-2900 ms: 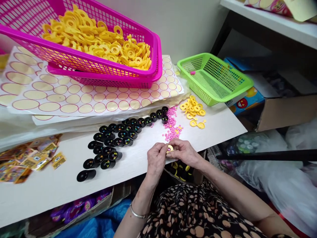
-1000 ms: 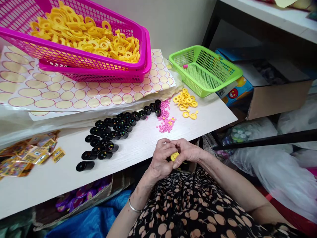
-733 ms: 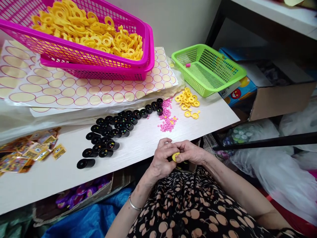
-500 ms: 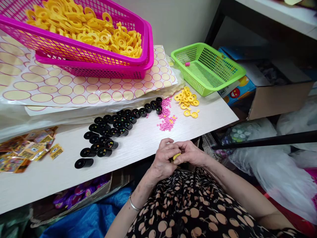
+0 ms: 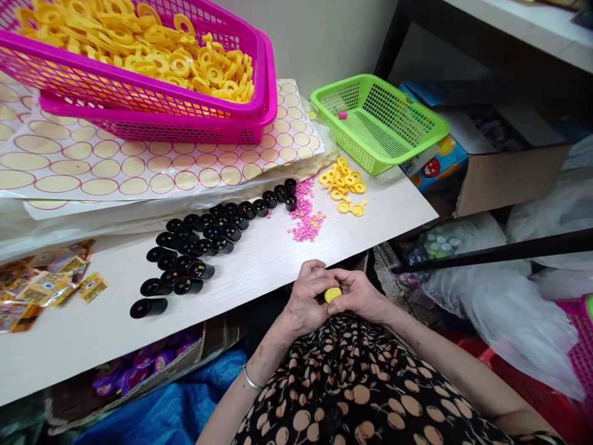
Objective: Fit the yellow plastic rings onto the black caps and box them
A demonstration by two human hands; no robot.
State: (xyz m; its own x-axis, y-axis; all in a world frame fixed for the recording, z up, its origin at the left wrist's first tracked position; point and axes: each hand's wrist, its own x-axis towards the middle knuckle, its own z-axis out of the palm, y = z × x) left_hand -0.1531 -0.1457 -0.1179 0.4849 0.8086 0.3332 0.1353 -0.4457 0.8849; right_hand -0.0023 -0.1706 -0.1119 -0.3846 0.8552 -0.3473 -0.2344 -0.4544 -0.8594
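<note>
Just off the table's front edge, my left hand (image 5: 306, 298) and my right hand (image 5: 361, 298) meet with fingers closed around a small yellow round cap (image 5: 332, 295). Its flat round face shows between them; the rest is hidden by my fingers. On the table beyond lie a spread of tiny pink beads (image 5: 306, 230) and a small heap of yellow ring-shaped pieces (image 5: 343, 179). To the left of the beads, several black cylinders (image 5: 188, 285) stand in rough rows, with small coloured specks visible inside some of them.
A pink basket (image 5: 266, 80) full of yellow ring pieces stands on sheets of round stickers (image 5: 194, 179). Behind the loose rings is a green basket (image 5: 377, 157) holding one pink piece. Shiny printed packets (image 5: 50, 281) lie at left. An open cardboard box (image 5: 509, 179) sits at right.
The yellow cap shows more of its round face between my fingers. My hands stay nearly in place while the view has shifted slightly to the right.
</note>
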